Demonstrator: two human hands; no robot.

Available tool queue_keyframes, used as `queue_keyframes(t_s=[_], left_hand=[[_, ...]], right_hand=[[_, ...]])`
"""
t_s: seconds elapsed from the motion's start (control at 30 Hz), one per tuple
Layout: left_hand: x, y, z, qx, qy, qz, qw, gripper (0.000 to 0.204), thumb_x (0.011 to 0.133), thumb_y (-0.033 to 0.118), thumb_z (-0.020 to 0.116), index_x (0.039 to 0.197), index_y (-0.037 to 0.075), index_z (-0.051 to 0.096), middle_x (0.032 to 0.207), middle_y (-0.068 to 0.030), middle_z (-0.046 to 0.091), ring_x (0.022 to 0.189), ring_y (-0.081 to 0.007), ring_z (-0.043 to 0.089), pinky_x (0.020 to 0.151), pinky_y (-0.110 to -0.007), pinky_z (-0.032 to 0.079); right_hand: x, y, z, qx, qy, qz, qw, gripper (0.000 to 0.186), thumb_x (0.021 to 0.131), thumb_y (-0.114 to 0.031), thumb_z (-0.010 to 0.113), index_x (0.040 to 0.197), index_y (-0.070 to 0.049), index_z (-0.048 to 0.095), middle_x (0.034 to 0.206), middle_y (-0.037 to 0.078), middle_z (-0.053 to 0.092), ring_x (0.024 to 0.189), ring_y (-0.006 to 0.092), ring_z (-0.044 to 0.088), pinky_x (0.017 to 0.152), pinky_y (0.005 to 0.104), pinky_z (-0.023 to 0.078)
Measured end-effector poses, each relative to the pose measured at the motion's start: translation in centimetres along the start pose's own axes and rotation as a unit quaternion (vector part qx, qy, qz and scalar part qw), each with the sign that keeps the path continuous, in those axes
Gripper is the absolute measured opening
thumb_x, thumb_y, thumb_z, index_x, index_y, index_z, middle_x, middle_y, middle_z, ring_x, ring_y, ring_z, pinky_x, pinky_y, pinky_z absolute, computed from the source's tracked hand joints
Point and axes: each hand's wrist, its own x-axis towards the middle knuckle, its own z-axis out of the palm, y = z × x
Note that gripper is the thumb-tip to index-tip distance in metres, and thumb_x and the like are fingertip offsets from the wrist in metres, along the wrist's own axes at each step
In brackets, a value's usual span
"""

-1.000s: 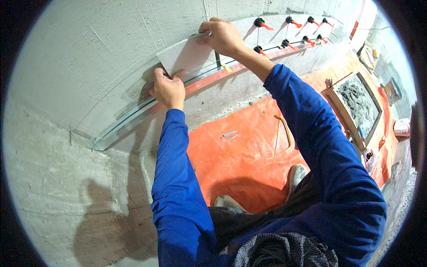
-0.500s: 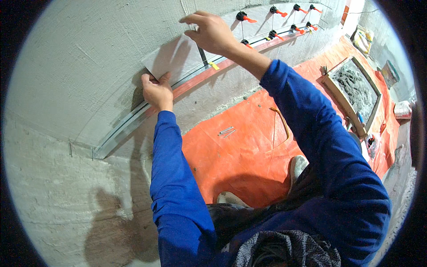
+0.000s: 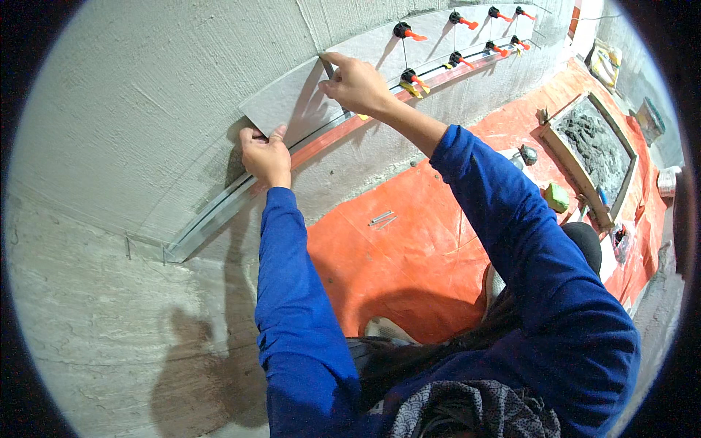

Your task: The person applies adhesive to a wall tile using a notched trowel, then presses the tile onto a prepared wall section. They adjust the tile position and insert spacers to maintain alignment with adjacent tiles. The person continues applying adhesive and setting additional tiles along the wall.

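Note:
A pale tile (image 3: 285, 104) lies against the rough grey wall, its lower left corner in my left hand (image 3: 266, 159), thumb on the face. My right hand (image 3: 353, 85) touches the tile's right end at the dark gap, index finger stretched to the upper edge, thumb apart below it. To the right runs a row of pale tiles (image 3: 431, 51) with several black-and-red levelling clips (image 3: 404, 31). Beneath them a long metal straightedge (image 3: 208, 226), partly reddish, follows the wall; small yellow pieces show along it.
An orange sheet (image 3: 394, 255) covers the floor under my feet, with thin metal rods (image 3: 381, 219) on it. At the right are a framed tray (image 3: 569, 160) of grey mortar, a green block (image 3: 555, 196), a bucket (image 3: 650, 120) and a bag (image 3: 604, 62).
My right hand left the tile's upper edge half a second ago and is now lower, back against its right end. My left hand stays at the corner. The view has shifted slightly.

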Motion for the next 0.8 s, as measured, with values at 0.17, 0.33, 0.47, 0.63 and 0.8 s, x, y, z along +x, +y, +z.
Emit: queue_keyframes(t_s=[0.17, 0.33, 0.47, 0.63, 0.8], left_hand=[[0.0, 0.3, 0.0, 0.029, 0.000, -0.005, 1.000, 0.039, 0.068, 0.018, 0.087, 0.084, 0.004, 0.054, 0.071, -0.0115, 0.065, 0.067, -0.0317, 0.064, 0.066, -0.044, 0.048], [0.0, 0.0, 0.2, 0.004, 0.002, -0.012, 1.000, 0.040, 0.067, 0.018, 0.088, 0.084, 0.004, 0.055, 0.073, -0.0117, 0.065, 0.068, -0.0311, 0.064, 0.068, -0.043, 0.048], [0.3, -0.3, 0.3, -0.012, -0.004, -0.016, 1.000, 0.041, 0.067, 0.017, 0.089, 0.084, 0.003, 0.055, 0.075, -0.0111, 0.066, 0.070, -0.0289, 0.064, 0.069, -0.041, 0.048], [0.8, -0.6, 0.3, -0.016, -0.018, -0.008, 1.000, 0.041, 0.065, 0.016, 0.089, 0.083, 0.003, 0.055, 0.076, -0.0107, 0.065, 0.070, -0.0263, 0.062, 0.070, -0.039, 0.049], [1.0, -1.3, 0.4, -0.008, -0.021, 0.001, 1.000, 0.042, 0.063, 0.016, 0.090, 0.082, 0.002, 0.056, 0.076, -0.0108, 0.065, 0.069, -0.0253, 0.062, 0.069, -0.038, 0.049]], right_hand=[[-0.5, -0.2, 0.5, 0.247, -0.044, 0.078, 0.965, 0.057, 0.082, -0.016, 0.067, 0.136, -0.006, 0.053, 0.083, 0.014, 0.072, 0.077, 0.0327, 0.070, 0.074, 0.0388, 0.055], [-3.3, 1.4, 3.0, 0.136, 0.061, 0.011, 0.989, 0.056, 0.081, -0.018, 0.069, 0.135, -0.010, 0.054, 0.082, 0.014, 0.071, 0.077, 0.0308, 0.070, 0.073, 0.0397, 0.054], [-6.3, 2.2, 4.8, 0.043, 0.007, -0.001, 0.999, 0.063, 0.082, -0.016, 0.062, 0.143, -0.019, 0.045, 0.089, 0.014, 0.070, 0.082, 0.0339, 0.069, 0.073, 0.0466, 0.054], [-6.3, 1.9, 5.8, -0.084, -0.031, 0.006, 0.996, 0.083, 0.079, -0.010, 0.056, 0.154, -0.024, 0.024, 0.096, 0.016, 0.068, 0.080, 0.0354, 0.069, 0.065, 0.0492, 0.055], [-5.8, 1.8, 5.8, -0.107, -0.003, -0.020, 0.994, 0.082, 0.080, -0.011, 0.057, 0.154, -0.023, 0.025, 0.093, 0.014, 0.066, 0.078, 0.0345, 0.069, 0.064, 0.0486, 0.054]])
